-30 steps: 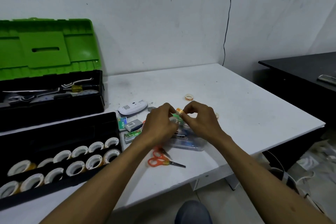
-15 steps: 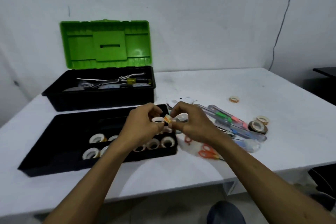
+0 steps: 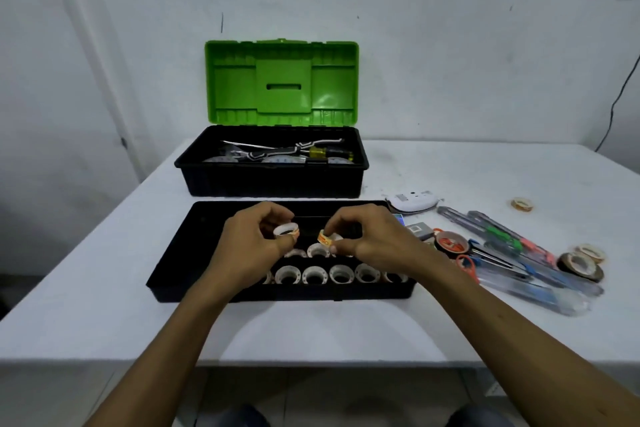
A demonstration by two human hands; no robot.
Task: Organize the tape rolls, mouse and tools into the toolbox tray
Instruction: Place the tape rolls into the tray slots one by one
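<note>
- Over the black toolbox tray (image 3: 166,274), near the table's (image 3: 104,305) front edge, both hands sit above its middle
- left hand (image 3: 249,250) pinches a small white tape roll (image 3: 286,230) between thumb and fingers, core facing up
- right hand (image 3: 374,243) pinches an orange-labelled tape roll (image 3: 327,238), just beside the first, not touching it
- both held rolls are above the tray, not set down
- tray's front compartment holds a row of stored tape rolls (image 3: 341,274) side by side, with more behind, partly hidden by the hands
- mouse (image 3: 412,202) is underside up on the table, just off the tray's back right corner
- orange-handled scissors (image 3: 467,265), packaged screwdrivers (image 3: 519,253) and a dark tape roll (image 3: 580,265) lie on the table right of the tray
- open toolbox (image 3: 273,180) stands behind the tray toward the table's back edge, with its green lid (image 3: 282,81) upright
</note>
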